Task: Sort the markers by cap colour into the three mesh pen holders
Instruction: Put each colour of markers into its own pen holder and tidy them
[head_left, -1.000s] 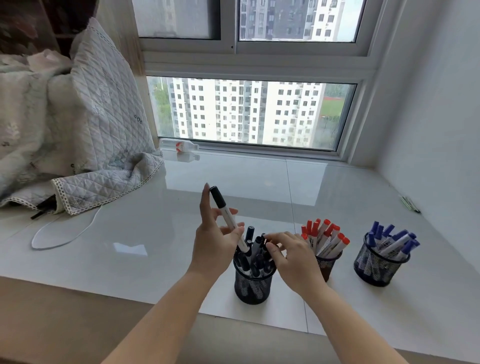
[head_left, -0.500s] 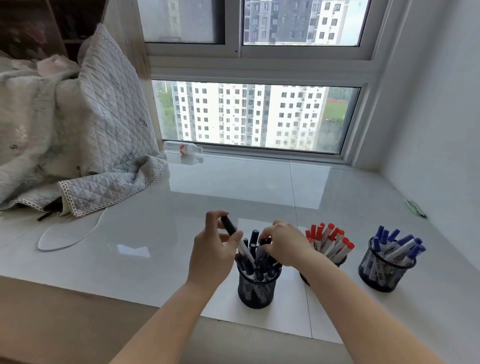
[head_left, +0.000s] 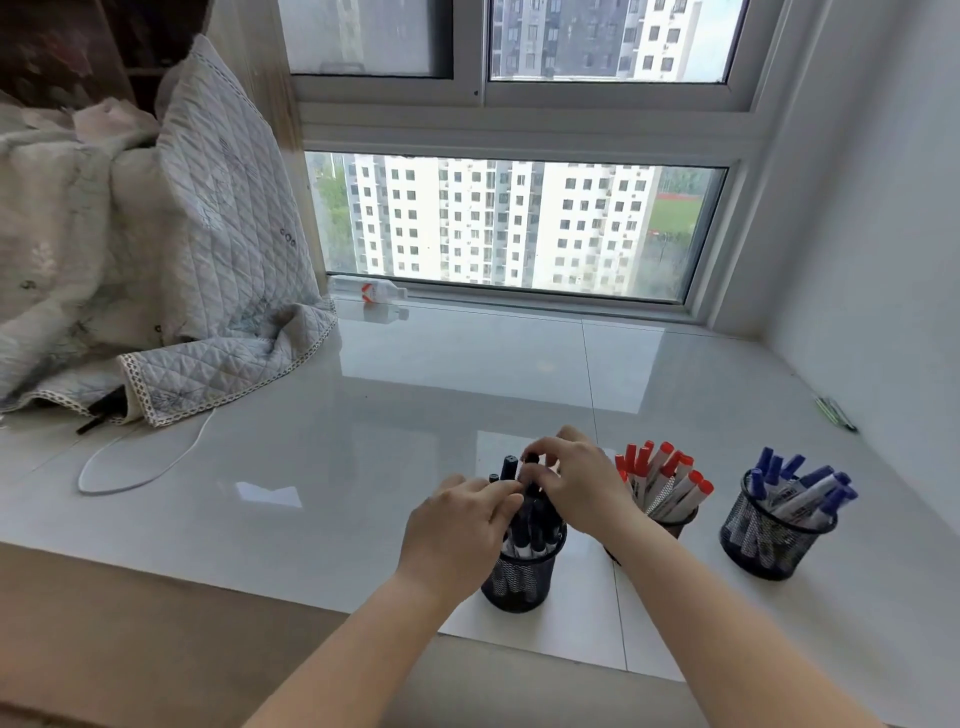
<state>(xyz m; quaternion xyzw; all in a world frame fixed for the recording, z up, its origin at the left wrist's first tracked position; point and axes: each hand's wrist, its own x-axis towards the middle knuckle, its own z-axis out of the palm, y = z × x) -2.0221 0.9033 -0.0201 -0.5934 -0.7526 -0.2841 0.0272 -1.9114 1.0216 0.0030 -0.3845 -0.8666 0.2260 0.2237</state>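
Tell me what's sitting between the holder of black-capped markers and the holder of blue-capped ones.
The head view shows the holder of red-capped markers between the black-capped holder and the blue-capped holder, partly hidden by the right hand.

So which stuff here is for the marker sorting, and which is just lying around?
For the job:
- black-cap holder
- red-cap holder
- blue-cap holder
- left hand and right hand, at the black markers

Just lying about:
- quilted blanket
- white cable
- plastic bottle
- green pens by the wall
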